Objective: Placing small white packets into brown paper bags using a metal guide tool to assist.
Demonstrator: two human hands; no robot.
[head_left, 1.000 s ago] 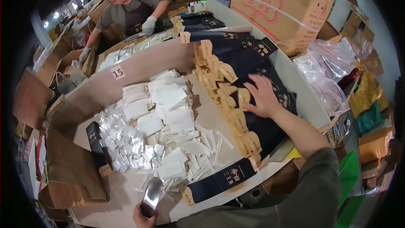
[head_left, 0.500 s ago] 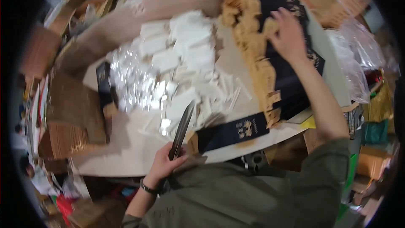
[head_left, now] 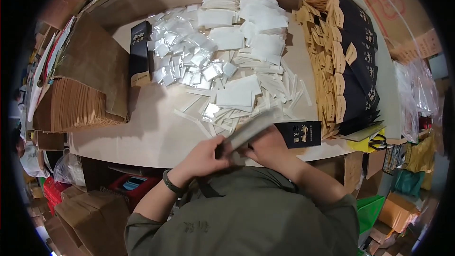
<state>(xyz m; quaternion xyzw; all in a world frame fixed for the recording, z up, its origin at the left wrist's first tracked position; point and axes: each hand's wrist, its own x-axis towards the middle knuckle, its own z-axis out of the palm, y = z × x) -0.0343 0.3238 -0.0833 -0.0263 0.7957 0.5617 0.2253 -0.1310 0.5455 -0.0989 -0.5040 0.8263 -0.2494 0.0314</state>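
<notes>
A long, flat, dark pouch (head_left: 246,132), blurred and greyish along its top face, lies tilted at the near edge of the table (head_left: 142,132), its upper end pointing toward two o'clock. It sits at about six o'clock in the view, just above the person's chest. The left hand (head_left: 206,154) is curled around its lower end, fingers closed on it. The right hand (head_left: 268,147) is closed over the middle of the same pouch from the three o'clock side, and the two hands are nearly touching.

Just beside the right hand, toward three o'clock, one dark flat box end with a pale label (head_left: 305,133) lies on the table edge. At ten o'clock from the hands, one dark upright box (head_left: 140,52) lies along the pile's left side. Between these, at twelve o'clock, spreads a heap of white paper sachets and strips (head_left: 241,66) mixed with small clear plastic bags (head_left: 180,52), too many to count. At one to two o'clock a long overlapping row of dark pouches with tan card tags (head_left: 346,52) runs up the right side of the table, also too many to count. One pair of scissors (head_left: 377,142) lies at three o'clock. At nine o'clock stands one stack of brown paper bags (head_left: 71,104).
</notes>
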